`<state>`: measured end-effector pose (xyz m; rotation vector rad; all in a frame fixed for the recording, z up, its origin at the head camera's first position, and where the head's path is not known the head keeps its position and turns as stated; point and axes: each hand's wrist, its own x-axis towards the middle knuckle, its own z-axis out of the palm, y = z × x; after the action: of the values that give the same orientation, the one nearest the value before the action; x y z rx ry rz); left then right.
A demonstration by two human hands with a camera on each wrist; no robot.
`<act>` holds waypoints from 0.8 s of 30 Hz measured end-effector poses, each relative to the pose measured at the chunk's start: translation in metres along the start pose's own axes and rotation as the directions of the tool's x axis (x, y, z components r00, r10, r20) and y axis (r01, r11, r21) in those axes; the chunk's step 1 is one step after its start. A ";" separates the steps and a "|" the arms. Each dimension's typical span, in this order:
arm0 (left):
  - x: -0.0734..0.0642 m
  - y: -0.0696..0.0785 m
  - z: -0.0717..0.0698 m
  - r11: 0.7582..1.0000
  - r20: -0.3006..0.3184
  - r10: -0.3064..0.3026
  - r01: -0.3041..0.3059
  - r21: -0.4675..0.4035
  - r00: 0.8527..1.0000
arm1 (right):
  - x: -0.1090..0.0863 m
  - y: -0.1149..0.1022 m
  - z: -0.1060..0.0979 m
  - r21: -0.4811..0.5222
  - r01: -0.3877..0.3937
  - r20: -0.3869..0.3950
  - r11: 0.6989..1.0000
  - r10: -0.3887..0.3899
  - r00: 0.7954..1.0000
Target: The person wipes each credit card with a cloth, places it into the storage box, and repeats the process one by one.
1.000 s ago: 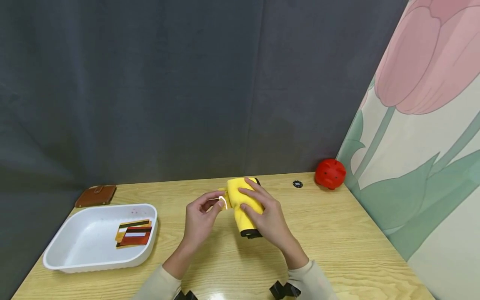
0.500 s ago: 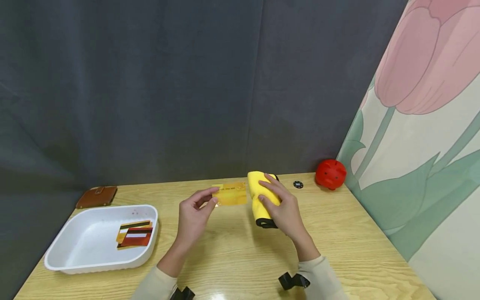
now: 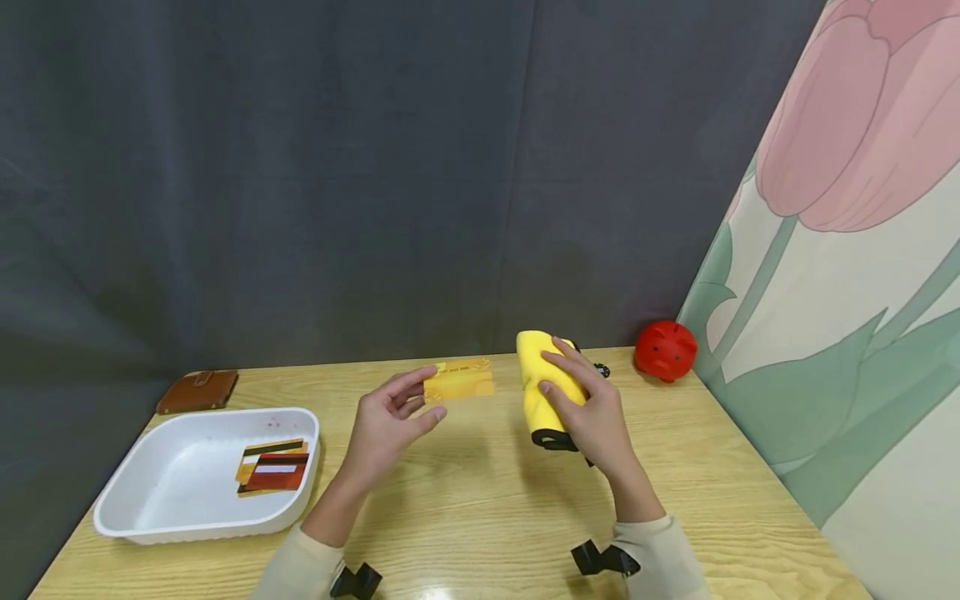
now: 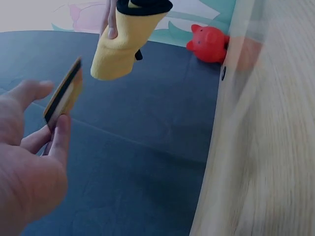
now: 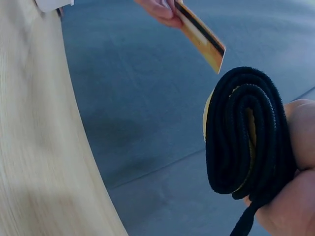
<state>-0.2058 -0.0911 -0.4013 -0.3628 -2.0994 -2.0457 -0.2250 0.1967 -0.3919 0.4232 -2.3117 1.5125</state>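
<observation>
My left hand (image 3: 390, 421) holds a yellow bank card (image 3: 461, 380) by its near end, above the table. In the left wrist view the fingers (image 4: 61, 135) are at the card's lower end, while the thumb stands apart from it. My right hand (image 3: 592, 404) grips a folded yellow cloth (image 3: 536, 379) with black edging, thumb in front and fingers over the top. The right wrist view shows the cloth's black layered end (image 5: 246, 132). Card and cloth are apart, both raised off the table.
A white tray (image 3: 176, 529) at the left contains several bank cards (image 3: 273, 471). Behind it lies a brown leather wallet (image 3: 198, 392). At the back right are a red piggy bank (image 3: 665, 350) and a black chip (image 3: 602, 369), partly hidden by my right hand. A dark curtain (image 3: 337, 183) hangs behind the wooden table (image 3: 480, 517).
The card's end was at the cloth; now the whole card shows, clear of it. My right hand has moved right with the cloth. My left thumb has lifted off the card.
</observation>
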 end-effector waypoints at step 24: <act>0.001 0.003 -0.010 0.976 0.112 -0.084 0.059 0.207 0.990 | 0.000 -0.004 -0.004 0.020 -0.005 0.014 1.000 0.005 1.000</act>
<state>-0.2058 -0.1014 -0.3977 -0.3916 -2.4011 -1.8644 -0.2227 0.1986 -0.3871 0.4351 -2.3113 1.5411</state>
